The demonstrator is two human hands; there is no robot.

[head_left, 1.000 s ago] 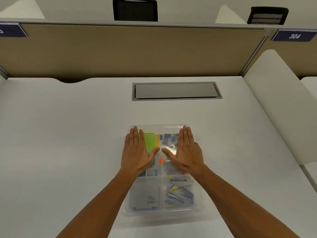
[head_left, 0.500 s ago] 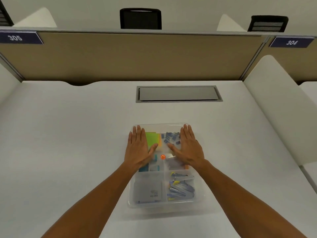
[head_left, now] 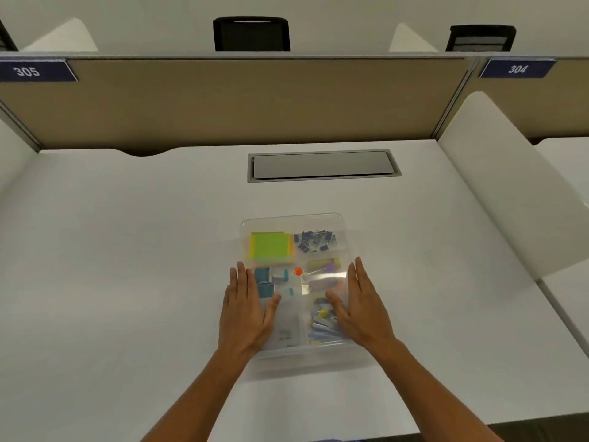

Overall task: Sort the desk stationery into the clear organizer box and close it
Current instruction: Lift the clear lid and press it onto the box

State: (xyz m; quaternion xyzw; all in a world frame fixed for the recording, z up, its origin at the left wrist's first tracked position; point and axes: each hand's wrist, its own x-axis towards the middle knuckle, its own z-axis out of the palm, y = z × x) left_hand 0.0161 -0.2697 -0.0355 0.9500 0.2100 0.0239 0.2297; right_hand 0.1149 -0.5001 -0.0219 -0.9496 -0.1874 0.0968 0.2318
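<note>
The box sits mid-desk just ahead of us, lid on, with the sticky notes, binder clips and other stationery sorted into its compartments. Our left hand and right hand lie flat, fingers open, on the lid's 2 near sides, gripping nothing. We judge this the closing step; next, press each edge down until it seats

A clear plastic organizer box sits on the white tabletop, its transparent lid on. The left hand and right hand lie flat, fingers extended, on its near half. Inside show green sticky notes and dark binder clips.
</note>
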